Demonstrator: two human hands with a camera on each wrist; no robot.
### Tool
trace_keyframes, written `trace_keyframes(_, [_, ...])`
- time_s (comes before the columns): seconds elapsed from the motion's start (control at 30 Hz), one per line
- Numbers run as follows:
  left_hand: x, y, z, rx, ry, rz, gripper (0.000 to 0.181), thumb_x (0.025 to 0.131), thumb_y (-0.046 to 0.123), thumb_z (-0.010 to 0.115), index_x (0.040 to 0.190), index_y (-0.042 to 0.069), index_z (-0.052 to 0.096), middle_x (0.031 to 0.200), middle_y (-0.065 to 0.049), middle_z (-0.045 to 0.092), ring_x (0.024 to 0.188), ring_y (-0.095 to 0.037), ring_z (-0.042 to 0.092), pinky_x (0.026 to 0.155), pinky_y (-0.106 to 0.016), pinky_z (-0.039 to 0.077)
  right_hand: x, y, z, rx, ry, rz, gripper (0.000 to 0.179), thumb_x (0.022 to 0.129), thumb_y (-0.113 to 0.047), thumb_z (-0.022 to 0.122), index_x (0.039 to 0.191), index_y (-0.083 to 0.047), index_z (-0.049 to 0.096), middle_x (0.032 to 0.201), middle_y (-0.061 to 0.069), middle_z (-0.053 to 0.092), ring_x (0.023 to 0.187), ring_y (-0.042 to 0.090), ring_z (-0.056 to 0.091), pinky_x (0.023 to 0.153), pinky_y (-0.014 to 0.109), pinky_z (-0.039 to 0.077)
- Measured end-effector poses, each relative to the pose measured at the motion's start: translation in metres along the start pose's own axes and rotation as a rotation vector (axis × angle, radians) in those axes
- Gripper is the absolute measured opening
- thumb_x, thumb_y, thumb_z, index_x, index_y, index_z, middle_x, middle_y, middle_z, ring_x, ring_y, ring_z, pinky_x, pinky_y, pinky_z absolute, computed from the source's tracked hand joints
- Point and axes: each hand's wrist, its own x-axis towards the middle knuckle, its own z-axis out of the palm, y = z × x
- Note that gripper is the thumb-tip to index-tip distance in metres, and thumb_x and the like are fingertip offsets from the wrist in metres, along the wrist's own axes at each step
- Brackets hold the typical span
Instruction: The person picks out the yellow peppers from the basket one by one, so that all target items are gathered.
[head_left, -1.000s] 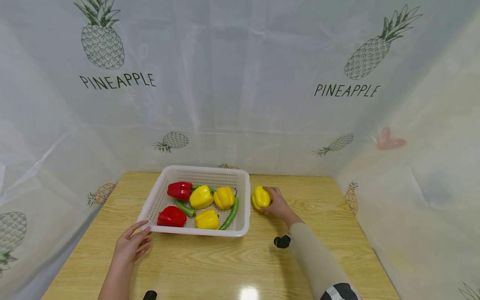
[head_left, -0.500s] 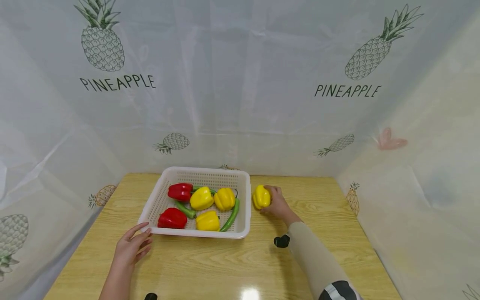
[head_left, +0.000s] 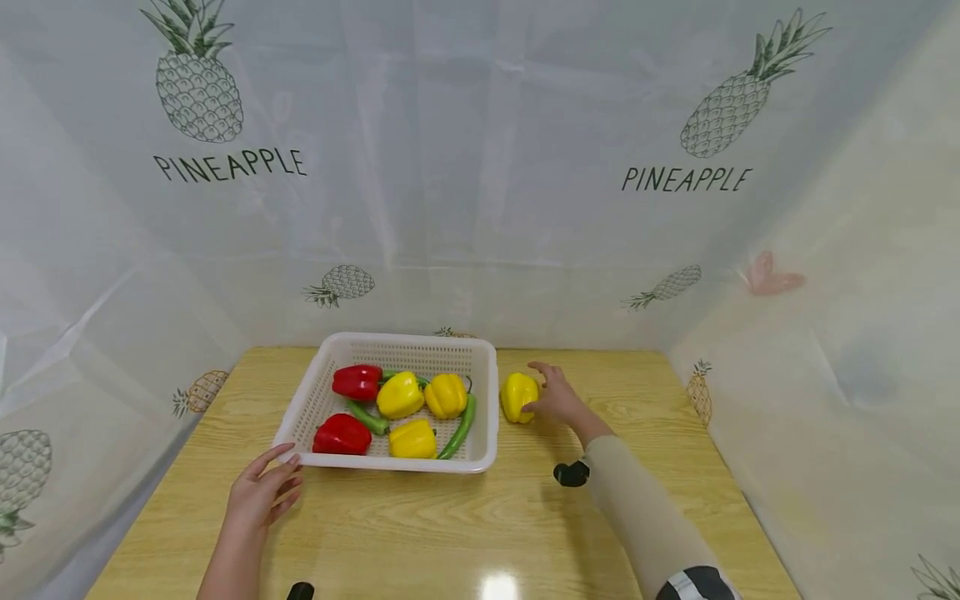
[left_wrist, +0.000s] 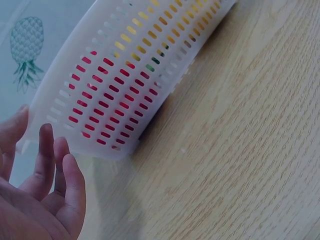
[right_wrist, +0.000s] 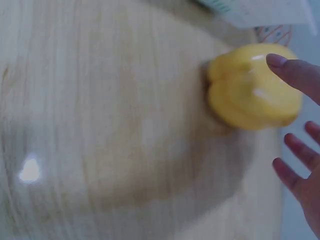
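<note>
Loosely spread hands (head_left: pixel 561 402), left (head_left: pixel 253 496) touching basket (head_left: pixel 397 464)

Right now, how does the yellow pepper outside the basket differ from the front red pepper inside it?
The yellow pepper sits on the table, the red pepper in the basket. In the head view, the yellow pepper appears narrower than the red pepper. Both look glossy.

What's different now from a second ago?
The right hand has released its grip on the yellow pepper: its fingers have opened and it has eased slightly rightward. The pepper stays in place on the table beside the basket. The basket, the vegetables inside and the left hand at its near left corner look unchanged.
</note>
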Motion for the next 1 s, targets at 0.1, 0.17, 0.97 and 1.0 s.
trace_keyframes(0.1, [0.0, 0.0, 0.001, 0.001, 0.007, 0.008, 0.017, 0.091, 0.029, 0.071, 0.093, 0.045, 0.067, 0.08, 0.015, 0.069, 0.075, -0.007, 0.067, 0.069, -0.026, 0.056, -0.001, -0.01, -0.009, 0.014, -0.018, -0.034, 0.082, 0.08, -0.008, 0.082, 0.148, -0.007, 0.036, 0.145, 0.025, 0.031, 0.127, 0.047, 0.04, 0.098, 0.056, 0.042])
trace_keyframes(0.17, [0.0, 0.0, 0.001, 0.0, 0.009, 0.008, 0.016, 0.091, 0.029, 0.071, 0.093, 0.045, 0.067, 0.079, 0.015, 0.069, 0.075, -0.007, 0.067, 0.069, -0.026, 0.057, -0.001, -0.017, -0.014, 0.029, -0.034, -0.047, 0.078, 0.081, -0.008, 0.081, 0.146, -0.005, 0.038, 0.145, 0.024, 0.034, 0.126, 0.046, 0.04, 0.099, 0.055, 0.042])
trace_keyframes(0.97, [0.002, -0.001, 0.0, 0.01, 0.015, 0.007, 0.015, 0.09, 0.031, 0.073, 0.097, 0.043, 0.068, 0.081, 0.013, 0.069, 0.077, -0.01, 0.067, 0.071, -0.027, 0.057, -0.02, -0.1, -0.001, 0.276, -0.277, -0.184, 0.056, 0.085, -0.007, 0.076, 0.136, -0.004, 0.052, 0.123, 0.018, 0.059, 0.102, 0.03, 0.061, 0.088, 0.039, 0.053])
trace_keyframes(1.0, [0.002, -0.001, 0.0, 0.009, 0.013, 0.006, 0.015, 0.09, 0.031, 0.073, 0.098, 0.043, 0.068, 0.081, 0.013, 0.069, 0.077, -0.01, 0.067, 0.071, -0.027, 0.057, -0.02, -0.102, 0.002, 0.282, -0.285, -0.177, 0.056, 0.085, -0.008, 0.076, 0.136, -0.005, 0.052, 0.122, 0.017, 0.06, 0.101, 0.028, 0.061, 0.088, 0.038, 0.052])
